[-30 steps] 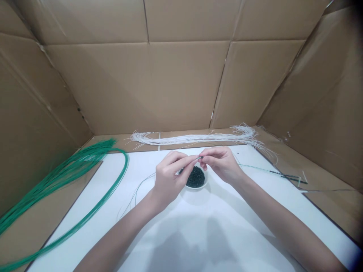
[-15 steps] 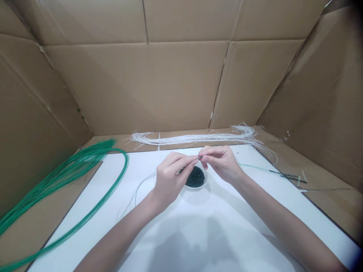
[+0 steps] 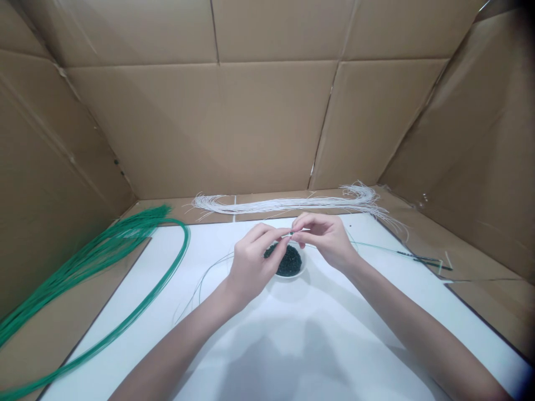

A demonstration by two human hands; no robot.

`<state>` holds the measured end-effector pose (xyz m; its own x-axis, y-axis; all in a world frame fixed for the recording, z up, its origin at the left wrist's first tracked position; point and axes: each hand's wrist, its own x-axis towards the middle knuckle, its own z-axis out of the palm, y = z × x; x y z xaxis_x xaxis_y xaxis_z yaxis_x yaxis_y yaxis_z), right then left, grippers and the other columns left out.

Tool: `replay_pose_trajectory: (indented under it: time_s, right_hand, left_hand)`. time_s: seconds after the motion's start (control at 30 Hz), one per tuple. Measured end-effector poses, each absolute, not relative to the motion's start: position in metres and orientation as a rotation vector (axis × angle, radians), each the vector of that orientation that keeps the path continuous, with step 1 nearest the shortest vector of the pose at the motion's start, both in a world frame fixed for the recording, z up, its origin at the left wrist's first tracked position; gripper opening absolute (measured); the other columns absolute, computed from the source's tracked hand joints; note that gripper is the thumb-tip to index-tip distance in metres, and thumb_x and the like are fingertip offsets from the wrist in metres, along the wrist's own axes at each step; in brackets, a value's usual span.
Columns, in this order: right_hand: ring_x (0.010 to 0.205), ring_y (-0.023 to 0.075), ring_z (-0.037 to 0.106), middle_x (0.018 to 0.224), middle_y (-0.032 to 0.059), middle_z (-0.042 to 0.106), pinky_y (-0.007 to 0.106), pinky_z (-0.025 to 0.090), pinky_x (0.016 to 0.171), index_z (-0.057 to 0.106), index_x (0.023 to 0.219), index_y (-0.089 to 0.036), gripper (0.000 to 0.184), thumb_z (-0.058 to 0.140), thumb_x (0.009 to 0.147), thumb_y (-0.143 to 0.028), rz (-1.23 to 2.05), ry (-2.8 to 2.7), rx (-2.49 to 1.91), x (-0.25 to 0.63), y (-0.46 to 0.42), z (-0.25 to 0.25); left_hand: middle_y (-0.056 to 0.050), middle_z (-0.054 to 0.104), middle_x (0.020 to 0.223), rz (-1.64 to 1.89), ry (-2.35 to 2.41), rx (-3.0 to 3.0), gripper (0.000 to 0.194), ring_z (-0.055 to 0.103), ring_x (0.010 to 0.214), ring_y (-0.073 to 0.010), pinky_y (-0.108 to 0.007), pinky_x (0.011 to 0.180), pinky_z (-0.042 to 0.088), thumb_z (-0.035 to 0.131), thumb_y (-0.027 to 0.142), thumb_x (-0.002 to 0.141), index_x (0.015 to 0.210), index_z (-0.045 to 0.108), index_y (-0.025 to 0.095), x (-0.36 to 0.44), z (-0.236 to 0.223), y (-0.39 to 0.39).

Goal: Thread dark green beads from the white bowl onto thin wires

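Observation:
My left hand (image 3: pixel 251 262) and my right hand (image 3: pixel 326 239) meet above a small white bowl (image 3: pixel 292 273) filled with dark green beads (image 3: pixel 288 260). Both hands are closed in a pinch. Between the fingertips sits a tiny dark bead (image 3: pixel 291 233) on a thin wire (image 3: pixel 204 278). The left hand pinches the wire, which trails down to the left over the white board. From the right hand a thin green strand (image 3: pixel 384 248) runs off to the right, with dark beads strung near its far end (image 3: pixel 422 259).
A bundle of green wires (image 3: pixel 96 250) curves along the left side. A bundle of white strands (image 3: pixel 284 204) lies at the back. The white board (image 3: pixel 292 345) rests inside a cardboard enclosure (image 3: pixel 251 122) with walls on three sides.
The fingertips of both hands have shifted slightly; the right hand's fingers have lifted a little and the bead now shows between the two pinches. The arms stay in place.

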<state>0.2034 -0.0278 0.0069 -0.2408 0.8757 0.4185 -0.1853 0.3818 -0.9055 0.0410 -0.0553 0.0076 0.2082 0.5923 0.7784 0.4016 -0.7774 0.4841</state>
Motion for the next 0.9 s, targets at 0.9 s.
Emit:
replay_pose_trajectory:
  time_s: [0.9]
  right_hand:
    - [0.053, 0.0093, 0.048, 0.063, 0.0019, 0.059, 0.02, 0.038, 0.047, 0.061, 0.066, -0.014, 0.016, 0.057, 0.07, -0.029, 0.893, -1.946, -1.18, 0.211, -0.011, 0.005]
  left_hand:
    - [-0.004, 0.059, 0.074, 0.692, 0.832, 1.075, 0.012, 0.044, 0.05, -0.0039, -0.018, 0.052, 0.034, 0.061, 0.022, 0.067, 0.07, 0.056, 0.011, 0.024, -0.012, -0.011]
